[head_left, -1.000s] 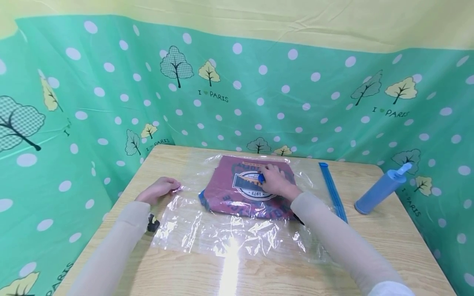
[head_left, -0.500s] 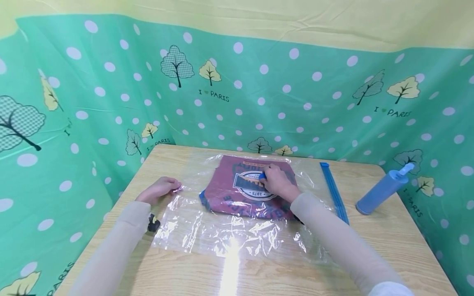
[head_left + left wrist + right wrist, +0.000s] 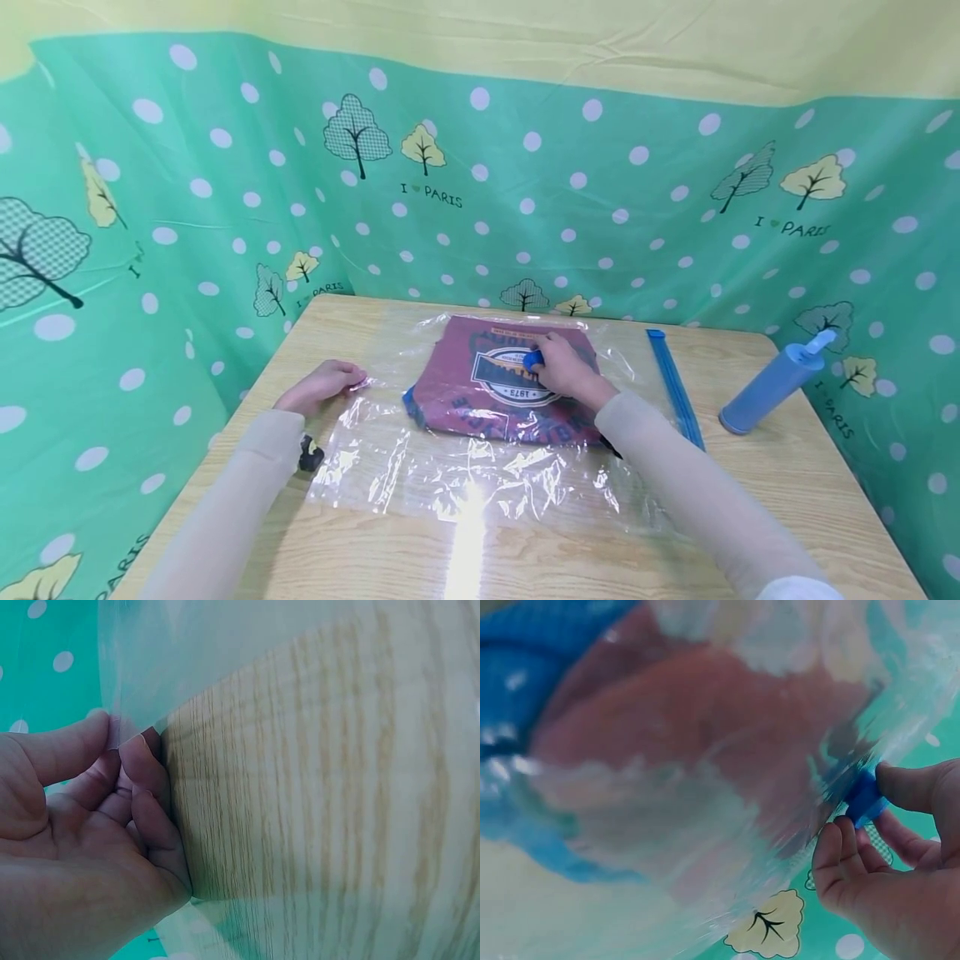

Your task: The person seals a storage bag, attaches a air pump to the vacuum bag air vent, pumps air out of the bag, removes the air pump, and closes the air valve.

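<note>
A clear plastic bag (image 3: pixel 427 479), a maroon garment (image 3: pixel 450 371) inside, lies beneath a person's right hand (image 3: pixel 566 367) and extends rightward from the left hand (image 3: pixel 321 384); the left pinches the bag's edge, the right a blue cap (image 3: pixel 533 360).

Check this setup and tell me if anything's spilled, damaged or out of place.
Nothing looks spilled or damaged. The one untidy spot is some blue cloth poking out past the left edge of the maroon garment inside the clear bag, whose film is also creased along its near side.
</note>
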Tool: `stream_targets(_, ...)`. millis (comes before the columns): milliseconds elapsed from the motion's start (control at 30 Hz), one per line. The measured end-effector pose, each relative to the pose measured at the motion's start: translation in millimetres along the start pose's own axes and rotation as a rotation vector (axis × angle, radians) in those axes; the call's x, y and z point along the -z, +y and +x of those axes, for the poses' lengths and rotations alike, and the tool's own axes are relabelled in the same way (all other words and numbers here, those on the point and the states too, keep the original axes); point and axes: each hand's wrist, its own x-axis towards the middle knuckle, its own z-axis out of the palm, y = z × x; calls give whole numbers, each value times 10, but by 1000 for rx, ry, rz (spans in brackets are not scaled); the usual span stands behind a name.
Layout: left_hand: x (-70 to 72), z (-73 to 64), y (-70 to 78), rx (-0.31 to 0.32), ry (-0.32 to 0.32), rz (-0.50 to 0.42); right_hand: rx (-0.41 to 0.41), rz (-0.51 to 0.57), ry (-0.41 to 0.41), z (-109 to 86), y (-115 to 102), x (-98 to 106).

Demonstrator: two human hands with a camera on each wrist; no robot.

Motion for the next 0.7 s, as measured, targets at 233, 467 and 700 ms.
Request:
stream_targets(233, 16, -1, -7, 3, -7, -7, -6, 21, 38, -50, 47, 20)
stream_targets(467, 9, 4, -2, 9, 3, -2, 4, 30, 77, -104, 87, 22)
stream_targets(700, 4, 15, -5, 4, 5, 35, -28, 32, 97, -132, 119, 51)
